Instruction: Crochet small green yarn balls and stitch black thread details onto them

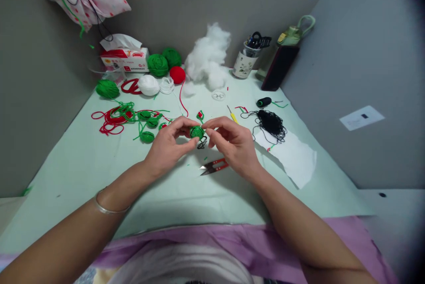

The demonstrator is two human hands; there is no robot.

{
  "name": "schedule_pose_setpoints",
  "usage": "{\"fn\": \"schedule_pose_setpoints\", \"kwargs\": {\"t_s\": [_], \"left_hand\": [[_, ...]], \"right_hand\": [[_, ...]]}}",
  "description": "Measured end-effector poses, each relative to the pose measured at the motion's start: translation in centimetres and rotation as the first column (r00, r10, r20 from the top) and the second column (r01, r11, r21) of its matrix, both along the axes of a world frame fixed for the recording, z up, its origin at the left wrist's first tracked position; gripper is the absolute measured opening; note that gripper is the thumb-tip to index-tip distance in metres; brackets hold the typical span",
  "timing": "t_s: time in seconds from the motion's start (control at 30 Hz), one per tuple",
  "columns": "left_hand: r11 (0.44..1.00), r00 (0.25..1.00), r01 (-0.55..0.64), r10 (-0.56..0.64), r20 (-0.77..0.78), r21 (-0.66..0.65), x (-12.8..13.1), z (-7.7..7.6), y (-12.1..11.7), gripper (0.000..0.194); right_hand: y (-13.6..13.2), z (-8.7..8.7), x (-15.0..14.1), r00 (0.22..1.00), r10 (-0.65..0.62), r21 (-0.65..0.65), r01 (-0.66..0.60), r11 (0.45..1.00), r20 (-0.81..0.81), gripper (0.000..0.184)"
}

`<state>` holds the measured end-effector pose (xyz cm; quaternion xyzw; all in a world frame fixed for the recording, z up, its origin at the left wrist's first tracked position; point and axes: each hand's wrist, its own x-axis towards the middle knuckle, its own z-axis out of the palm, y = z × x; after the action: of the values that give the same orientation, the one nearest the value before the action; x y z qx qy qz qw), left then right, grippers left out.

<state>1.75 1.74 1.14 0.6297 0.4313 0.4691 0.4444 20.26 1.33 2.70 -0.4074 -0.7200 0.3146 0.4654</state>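
Note:
My left hand (pixel 174 140) is closed around a small green crocheted ball (pixel 197 132) with dark lines across it. At the ball's right side, my right hand (pixel 230 140) has thumb and forefinger pinched together; whatever is between them is too small to make out. A loose black thread (pixel 202 143) hangs just below the ball. Under my right hand lies a pair of red-handled thread snips (pixel 214 166), partly covered by it. Beyond the hands is a small red and green crocheted piece (pixel 200 115). Several similar green balls (pixel 146 137) lie left of my left hand.
Green yarn balls (pixel 157 65), a red yarn ball (pixel 177 75), white stuffing (pixel 209 58) and a tissue box (pixel 124 59) line the back. To the right are a yellow-handled crochet hook (pixel 233 117), a black yarn tangle (pixel 271 124), torn paper (pixel 292 158), a cup (pixel 245 63) and a bottle (pixel 282 63).

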Motion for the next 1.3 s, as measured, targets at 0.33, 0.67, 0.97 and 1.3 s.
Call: {"fn": "schedule_pose_setpoints", "kwargs": {"t_s": [0.33, 0.67, 0.97, 1.3], "left_hand": [[0.989, 0.994, 0.095, -0.101, -0.039, -0.117, -0.2, -1.4, 0.4, 0.02], [0.97, 0.988, 0.144, -0.153, -0.034, -0.194, -1.0, -0.9, 1.0, 0.027], [0.957, 0.983, 0.17, -0.147, 0.11, -0.237, -1.4, -0.2, 0.8, 0.03], [0.966, 0.975, 0.184, -0.156, 0.157, -0.181, -1.4, -0.2, 0.8, 0.026]], "right_hand": [[0.3, 2.1, 0.8, 0.945, 0.048, -0.353, -0.168, 0.92, -0.324, 0.019], [2.3, 5.5, 6.6, 0.751, -0.114, -0.174, -0.001, 0.985, -0.651, 0.018], [0.6, 2.2, 3.0, 0.995, -0.026, 0.2, 0.006, 0.98, 0.1, 0.01], [0.6, 1.3, 2.4, 0.871, -0.197, 0.502, -0.065, 0.862, 0.451, 0.018]]}}
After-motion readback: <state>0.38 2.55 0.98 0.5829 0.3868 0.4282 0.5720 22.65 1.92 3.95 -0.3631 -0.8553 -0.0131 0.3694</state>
